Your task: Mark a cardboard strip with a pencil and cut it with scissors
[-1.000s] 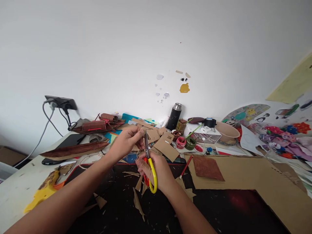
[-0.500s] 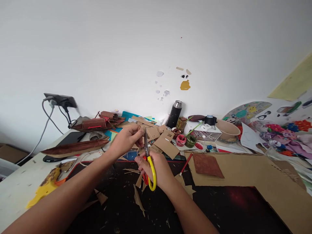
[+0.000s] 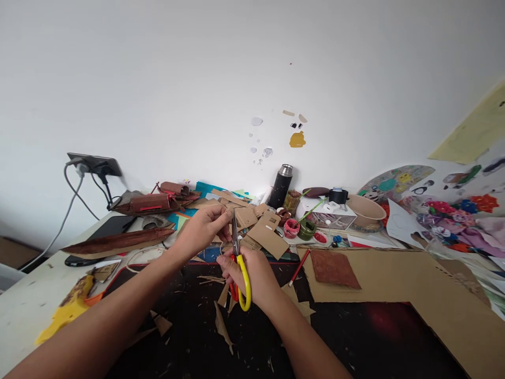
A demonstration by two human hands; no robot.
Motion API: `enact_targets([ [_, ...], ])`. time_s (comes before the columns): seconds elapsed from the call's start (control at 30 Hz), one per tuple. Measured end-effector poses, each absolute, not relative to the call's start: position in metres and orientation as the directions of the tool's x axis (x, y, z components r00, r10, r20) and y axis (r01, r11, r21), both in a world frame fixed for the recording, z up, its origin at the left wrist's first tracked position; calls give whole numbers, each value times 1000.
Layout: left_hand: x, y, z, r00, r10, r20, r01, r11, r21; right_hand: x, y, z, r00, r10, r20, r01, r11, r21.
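My right hand (image 3: 255,276) grips a pair of scissors (image 3: 247,289) with one yellow and one red handle loop. Their metal blades point up and away from me, and look close together. Beside the blade tips, my left hand (image 3: 203,229) is closed in a pinch. Whatever its fingers hold is too small and too hidden to make out. Behind the blades lies a pile of cut cardboard pieces (image 3: 270,238). Brown cardboard scraps (image 3: 223,329) are scattered on the dark mat (image 3: 197,350) under my hands.
A yellow glue gun (image 3: 65,313) and a brown boat-shaped piece (image 3: 118,241) lie to the left. Paint jars (image 3: 306,230) and a black flask (image 3: 281,187) stand at the back. At right, a red pencil (image 3: 300,267) and a brown-painted square (image 3: 334,269) lie by large cardboard (image 3: 381,279).
The whole view has shifted slightly, with the scene sitting a little further left. Both hands and the scissors keep nearly the same pose.
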State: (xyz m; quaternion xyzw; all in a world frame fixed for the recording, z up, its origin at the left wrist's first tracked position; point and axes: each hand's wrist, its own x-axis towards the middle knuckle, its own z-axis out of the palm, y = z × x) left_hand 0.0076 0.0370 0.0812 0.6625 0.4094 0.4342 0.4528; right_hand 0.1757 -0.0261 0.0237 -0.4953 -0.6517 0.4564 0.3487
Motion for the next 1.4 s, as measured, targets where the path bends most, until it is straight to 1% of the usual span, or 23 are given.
enact_targets([
  [0.17, 7, 38, 79, 290, 935, 204, 133, -251, 959, 175, -26, 25, -264, 964, -12, 295, 69, -953],
  [0.27, 6, 40, 78, 285, 937, 203, 135, -249, 959, 174, -27, 28, -257, 966, -26, 304, 55, -951],
  [0.43, 4, 40, 78, 293, 935, 201, 147, -252, 957, 173, -28, 28, -249, 964, -91, 268, -22, -963],
  [0.6, 5, 39, 79, 291, 936, 200, 128, -245, 961, 172, -26, 21, -244, 968, -56, 237, 4, -972],
  [0.77, 7, 37, 82, 300, 937, 181, 83, -215, 973, 171, -28, 26, -215, 973, -88, 231, -37, -972],
  [0.97, 8, 35, 83, 286, 944, 165, 41, -184, 982, 172, -32, 31, -222, 975, -33, 254, 25, -967],
  [1.27, 8, 35, 82, 282, 947, 152, 22, -165, 986, 171, -32, 31, -225, 974, -33, 244, 24, -970],
  [1.4, 8, 35, 82, 282, 947, 153, 12, -163, 986, 172, -31, 29, -215, 976, -19, 267, 40, -963],
])
